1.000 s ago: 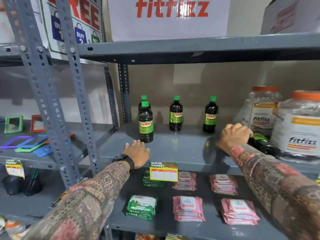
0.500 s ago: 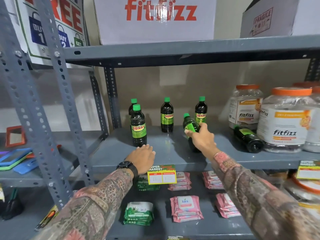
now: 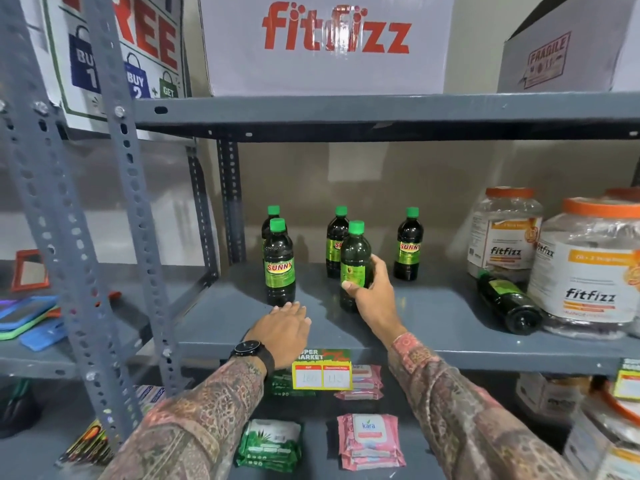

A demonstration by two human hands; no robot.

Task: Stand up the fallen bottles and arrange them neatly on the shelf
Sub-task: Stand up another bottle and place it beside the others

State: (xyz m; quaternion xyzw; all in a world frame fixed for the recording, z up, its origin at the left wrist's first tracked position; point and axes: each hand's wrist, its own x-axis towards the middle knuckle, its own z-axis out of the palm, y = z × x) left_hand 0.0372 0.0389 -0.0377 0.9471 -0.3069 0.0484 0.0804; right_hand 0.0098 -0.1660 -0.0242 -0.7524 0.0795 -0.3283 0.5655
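Observation:
Dark bottles with green caps and green "SUNNY" labels stand on the grey shelf (image 3: 433,327). My right hand (image 3: 372,296) grips one bottle (image 3: 354,258) upright near the shelf's middle. A second bottle (image 3: 278,268) stands at the front left, with another bottle (image 3: 271,216) directly behind it. Two more upright ones stand at the back: a middle bottle (image 3: 334,240) and a right bottle (image 3: 408,247). A fallen bottle (image 3: 507,304) lies on its side at the right, beside the jars. My left hand (image 3: 282,330) rests flat on the shelf's front edge, holding nothing.
Large fitfizz jars (image 3: 585,271) with orange lids fill the shelf's right end. Cardboard boxes (image 3: 329,43) sit on the shelf above. Wipe packs (image 3: 369,441) and a price tag (image 3: 322,370) are below. A slotted steel upright (image 3: 138,220) stands at left.
My right hand has carried a bottle from the right end, tilted on the way, to the shelf's middle, where it now stands upright. My left hand stays on the shelf edge.

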